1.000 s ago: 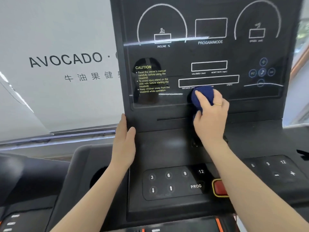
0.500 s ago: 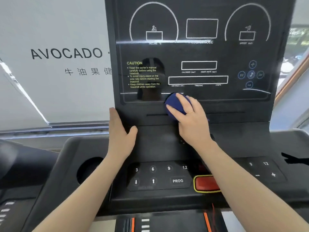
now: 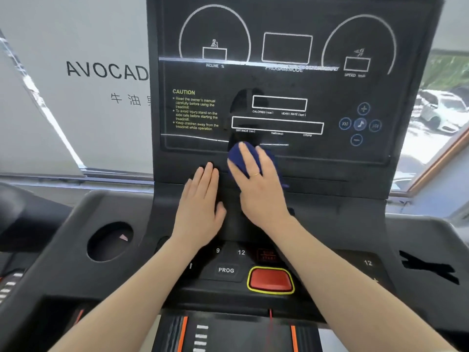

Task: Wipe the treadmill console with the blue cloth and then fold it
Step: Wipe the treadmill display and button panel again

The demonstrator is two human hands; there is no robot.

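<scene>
Where the belt point(image 3: 243, 336) shows at the bottom of my view, with its orange stripes, both my forearms reach up over it toward the console point(image 3: 286, 102). Nearest on the panel sits the red button point(image 3: 270, 279) with its yellow rim, just right of the PROG key point(image 3: 225, 270), between my two arms. To the left is a round cup holder point(image 3: 110, 241) with something small and pink inside.

Past the keys, my left hand point(image 3: 201, 207) lies flat on the dark panel, fingers point(image 3: 208, 174) straight and close together, holding nothing. Just beside it, my right hand point(image 3: 261, 189) presses the blue cloth point(image 3: 241, 158) against the lower edge of the screen; my fingers point(image 3: 250, 158) are spread over the bunched cloth, holding it down, and a thin ring shows on one of them. Cloth pokes out on both sides of that hand.

Above the cloth is the dark screen with its yellow caution text point(image 3: 195, 110), white outlined boxes and two dial arcs. Behind the console stands a white sign point(image 3: 76, 72) on the left, and a window point(image 3: 441, 107) showing parked cars on the right.
</scene>
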